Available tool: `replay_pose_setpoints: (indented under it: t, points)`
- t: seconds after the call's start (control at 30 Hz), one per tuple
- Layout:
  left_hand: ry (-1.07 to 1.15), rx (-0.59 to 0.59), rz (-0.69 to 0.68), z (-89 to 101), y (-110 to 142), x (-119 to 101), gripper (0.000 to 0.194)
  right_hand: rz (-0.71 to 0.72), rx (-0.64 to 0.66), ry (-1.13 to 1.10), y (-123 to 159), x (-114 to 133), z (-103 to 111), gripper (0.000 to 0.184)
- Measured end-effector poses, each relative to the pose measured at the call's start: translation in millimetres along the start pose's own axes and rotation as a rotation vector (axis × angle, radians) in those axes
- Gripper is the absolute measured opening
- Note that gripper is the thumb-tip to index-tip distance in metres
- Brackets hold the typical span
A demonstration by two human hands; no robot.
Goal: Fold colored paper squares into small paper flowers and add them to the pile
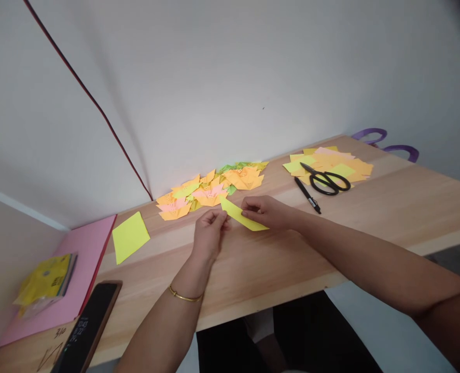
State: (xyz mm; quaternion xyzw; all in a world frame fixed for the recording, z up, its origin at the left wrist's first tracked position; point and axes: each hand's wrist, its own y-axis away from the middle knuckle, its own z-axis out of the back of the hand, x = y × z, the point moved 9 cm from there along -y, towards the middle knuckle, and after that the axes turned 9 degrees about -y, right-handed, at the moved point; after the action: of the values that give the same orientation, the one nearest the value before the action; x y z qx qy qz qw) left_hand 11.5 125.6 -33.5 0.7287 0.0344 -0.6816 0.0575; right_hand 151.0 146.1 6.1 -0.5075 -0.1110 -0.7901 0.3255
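Observation:
A folded strip of yellow paper (242,216) is held up between my two hands, just above the wooden table (268,269). My left hand (210,230), with a gold bangle on its wrist, pinches the paper's left edge between thumb and fingers. On the other side, my right hand (266,211) grips the paper near its upper right part, thumb in front. Beyond them, a row of folded paper shapes (210,194) in orange, pink, yellow and green lies along the wall, some marked with small dots.
Black-handled scissors (325,180) lie on loose coloured paper pieces (360,168), with a black pen (307,195) beside them. At left are a yellow paper square (130,237), a pink board (85,246), a yellow packet (46,280) and a phone (87,326). Purple handles (403,151) show at the far right.

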Motion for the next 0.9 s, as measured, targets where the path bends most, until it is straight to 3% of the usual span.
replay_pose_setpoints:
  t: [0.1,0.27,0.43,0.53,0.77,0.9]
  points:
    - [0.058,-0.005,0.014,3.0,-2,-1,0.023,0.013,-0.027,-0.016,0,0,4,0.021]
    - [-0.137,0.214,0.092,-21.3,7,13,0.026,0.067,-0.005,-0.059,1,4,0,0.022]
    - [-0.270,0.161,0.018,-16.5,9,13,0.027,0.075,0.012,-0.104,1,5,-4,0.024]
    - [-0.336,0.187,0.013,-17.3,9,12,0.028,0.063,-0.011,-0.090,2,5,-2,0.023]
    - [-0.162,0.185,-0.015,-20.1,8,6,0.027,0.042,0.070,-0.148,3,6,-10,0.029]
    - [-0.141,0.157,0.019,-17.9,6,10,0.026,0.033,0.045,-0.114,1,1,-10,0.032]
